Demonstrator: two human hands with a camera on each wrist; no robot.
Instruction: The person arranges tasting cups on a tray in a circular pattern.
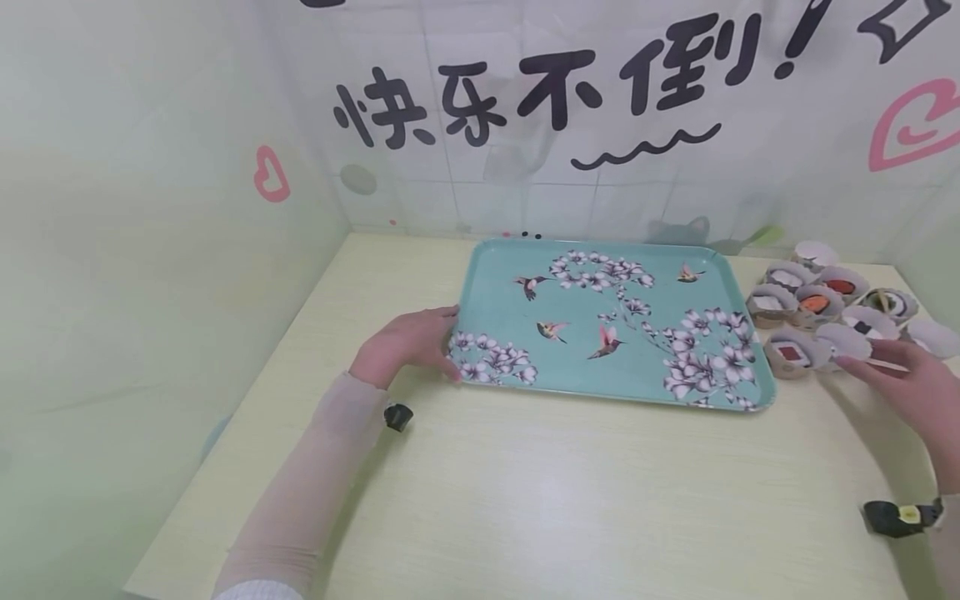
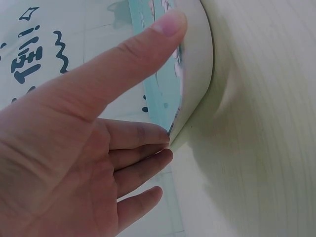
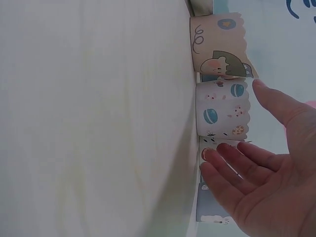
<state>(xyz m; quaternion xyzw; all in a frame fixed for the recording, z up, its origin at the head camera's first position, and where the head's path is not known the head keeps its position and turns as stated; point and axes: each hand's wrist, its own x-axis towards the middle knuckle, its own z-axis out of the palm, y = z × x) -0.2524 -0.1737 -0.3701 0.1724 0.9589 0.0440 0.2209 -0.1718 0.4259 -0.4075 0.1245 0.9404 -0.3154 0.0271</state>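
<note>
A turquoise tray with blossoms and birds lies at the back of the table. My left hand is at its left end; in the left wrist view the fingers are nearly straight, fingertips right at the rim, with the thumb reaching over the edge. My right hand is beside the front row of scallop-edged paper cups, thumb and fingers spread around a white patterned cup. Its thumb tip is near the rim, between that cup and a tan cup with a cartoon face.
Several paper cups holding small pieces, including an orange one and a red one, stand clustered to the right of the tray. A printed wall hanging rises behind the table. Black wrist devices are on both arms.
</note>
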